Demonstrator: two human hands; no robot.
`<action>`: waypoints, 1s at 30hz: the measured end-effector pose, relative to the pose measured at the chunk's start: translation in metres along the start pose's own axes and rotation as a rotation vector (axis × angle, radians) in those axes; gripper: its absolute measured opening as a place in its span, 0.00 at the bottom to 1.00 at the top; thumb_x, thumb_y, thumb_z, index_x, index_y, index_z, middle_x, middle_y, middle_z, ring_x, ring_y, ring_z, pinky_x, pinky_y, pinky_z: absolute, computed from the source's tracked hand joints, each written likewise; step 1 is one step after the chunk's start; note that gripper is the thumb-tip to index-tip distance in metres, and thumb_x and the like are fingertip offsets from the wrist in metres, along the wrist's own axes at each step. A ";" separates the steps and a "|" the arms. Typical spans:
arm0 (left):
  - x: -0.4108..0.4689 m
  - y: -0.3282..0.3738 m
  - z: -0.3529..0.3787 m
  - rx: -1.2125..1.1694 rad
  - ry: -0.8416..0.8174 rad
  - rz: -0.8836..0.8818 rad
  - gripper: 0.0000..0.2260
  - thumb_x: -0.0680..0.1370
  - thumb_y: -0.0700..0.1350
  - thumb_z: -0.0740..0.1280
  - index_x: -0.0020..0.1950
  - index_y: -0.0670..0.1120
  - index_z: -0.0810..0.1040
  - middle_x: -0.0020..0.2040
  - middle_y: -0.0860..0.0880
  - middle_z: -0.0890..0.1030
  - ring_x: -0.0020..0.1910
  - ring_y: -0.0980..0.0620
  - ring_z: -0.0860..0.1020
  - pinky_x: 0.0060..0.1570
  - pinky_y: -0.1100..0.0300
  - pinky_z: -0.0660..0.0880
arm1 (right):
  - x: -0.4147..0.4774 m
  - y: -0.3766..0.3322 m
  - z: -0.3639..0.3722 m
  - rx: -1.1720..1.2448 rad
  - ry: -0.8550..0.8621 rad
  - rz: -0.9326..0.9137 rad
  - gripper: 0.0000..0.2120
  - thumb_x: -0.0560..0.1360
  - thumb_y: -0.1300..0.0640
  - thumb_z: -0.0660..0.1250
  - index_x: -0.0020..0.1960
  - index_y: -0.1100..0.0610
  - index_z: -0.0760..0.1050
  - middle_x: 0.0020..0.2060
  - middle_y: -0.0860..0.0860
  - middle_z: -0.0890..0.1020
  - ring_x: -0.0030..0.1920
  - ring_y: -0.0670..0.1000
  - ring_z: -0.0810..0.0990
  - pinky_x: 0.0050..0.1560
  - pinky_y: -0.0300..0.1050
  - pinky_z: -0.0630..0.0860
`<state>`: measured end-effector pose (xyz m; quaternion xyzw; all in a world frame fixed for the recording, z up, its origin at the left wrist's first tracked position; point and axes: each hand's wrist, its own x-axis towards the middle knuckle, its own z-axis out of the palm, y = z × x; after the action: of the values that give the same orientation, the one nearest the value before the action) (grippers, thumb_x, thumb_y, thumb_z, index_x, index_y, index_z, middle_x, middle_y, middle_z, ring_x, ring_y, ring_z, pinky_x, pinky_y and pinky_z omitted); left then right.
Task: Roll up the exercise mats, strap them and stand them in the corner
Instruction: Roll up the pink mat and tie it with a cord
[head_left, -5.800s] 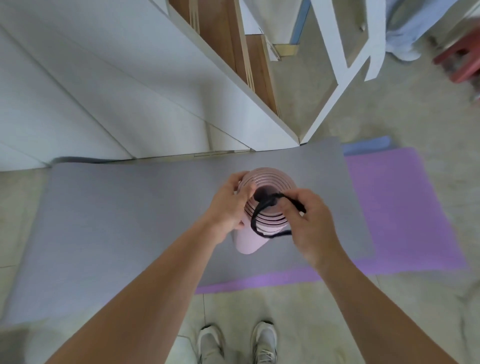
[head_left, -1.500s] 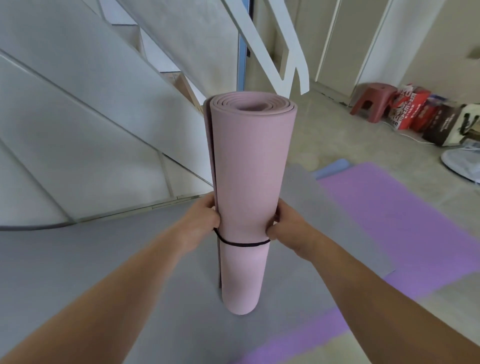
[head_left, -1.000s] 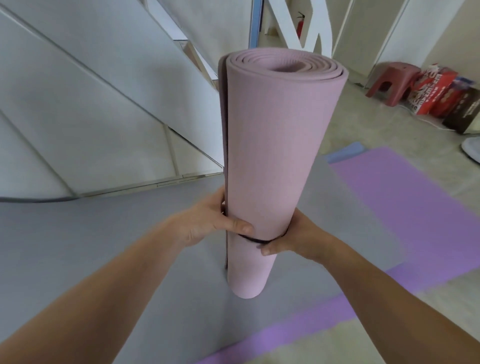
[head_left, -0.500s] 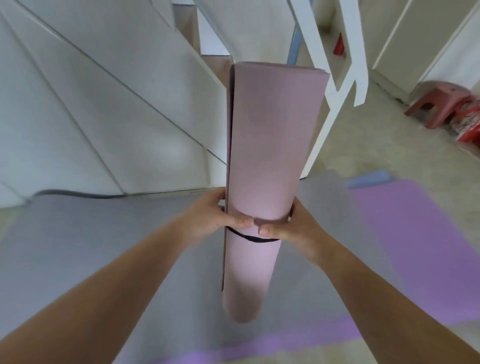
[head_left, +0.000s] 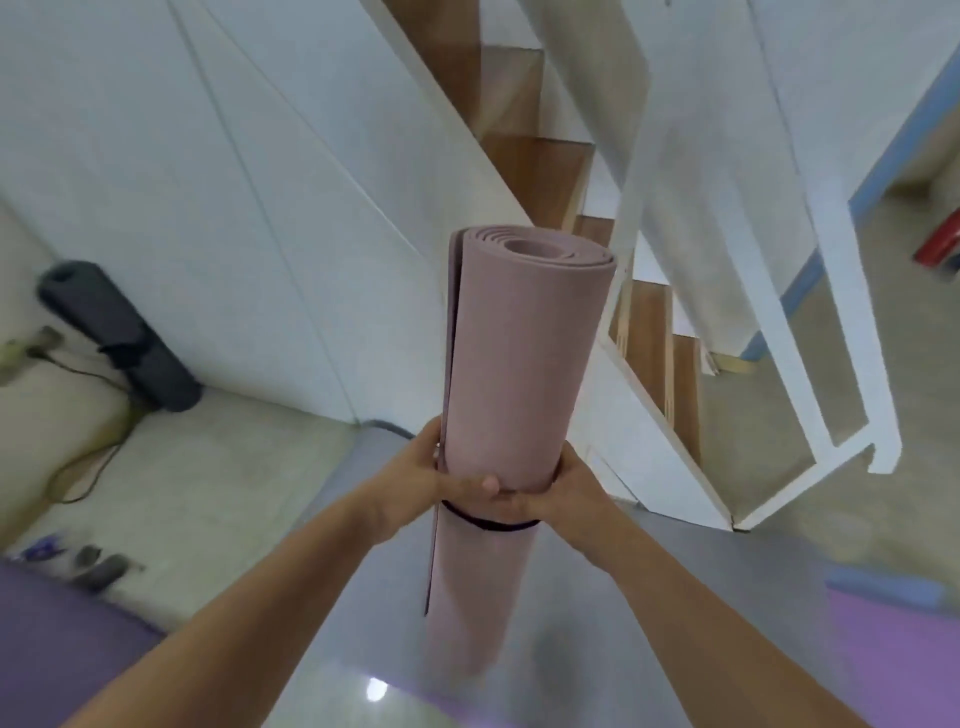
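A rolled pink mat (head_left: 519, 364) is held upright in mid-air at the centre of the view. My left hand (head_left: 436, 478) grips its left side and my right hand (head_left: 563, 486) grips its right side, fingers meeting across the front. A black strap (head_left: 485, 525) circles the roll just below my hands. A dark rolled mat (head_left: 117, 332) with a strap leans against the white wall at the far left. A grey mat (head_left: 597, 597) lies flat on the floor under the roll, with purple mats (head_left: 893, 660) beside it.
The white staircase panel (head_left: 260, 208) and wooden steps (head_left: 540, 171) rise behind the roll, with a white railing (head_left: 810, 332) to the right. A cable (head_left: 78, 467) and small objects (head_left: 98, 569) lie on the floor at left. A red stool (head_left: 940, 244) shows at the right edge.
The view has swung left, bringing the dark rolled mat by the wall into sight. Both hands still grip the pink roll, now lifted and carried leftwards with its lower end off the grey mat.
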<state>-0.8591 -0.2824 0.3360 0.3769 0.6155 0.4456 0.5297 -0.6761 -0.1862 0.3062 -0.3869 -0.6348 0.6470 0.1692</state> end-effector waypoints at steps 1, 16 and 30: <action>-0.023 0.018 -0.017 -0.009 0.048 0.011 0.38 0.66 0.41 0.82 0.71 0.54 0.68 0.60 0.59 0.82 0.56 0.65 0.80 0.49 0.71 0.77 | 0.000 -0.025 0.019 -0.008 -0.047 -0.004 0.50 0.52 0.50 0.85 0.70 0.50 0.68 0.60 0.45 0.81 0.58 0.45 0.81 0.57 0.46 0.81; -0.184 0.070 -0.368 0.020 0.638 0.108 0.50 0.55 0.43 0.87 0.71 0.51 0.64 0.65 0.54 0.76 0.65 0.54 0.75 0.63 0.57 0.75 | 0.113 -0.259 0.368 -0.302 -0.505 -0.273 0.30 0.57 0.64 0.81 0.53 0.45 0.76 0.46 0.41 0.85 0.48 0.36 0.82 0.47 0.35 0.77; -0.216 0.065 -0.586 -0.048 0.881 0.127 0.49 0.60 0.41 0.85 0.72 0.48 0.60 0.65 0.53 0.74 0.65 0.51 0.74 0.65 0.52 0.73 | 0.217 -0.435 0.542 -0.004 -0.714 -0.186 0.21 0.67 0.50 0.61 0.59 0.49 0.76 0.55 0.50 0.79 0.56 0.55 0.78 0.58 0.62 0.73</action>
<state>-1.4046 -0.5517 0.4902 0.1756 0.7476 0.6094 0.1972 -1.3219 -0.3462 0.6012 -0.0778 -0.6876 0.7219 -0.0057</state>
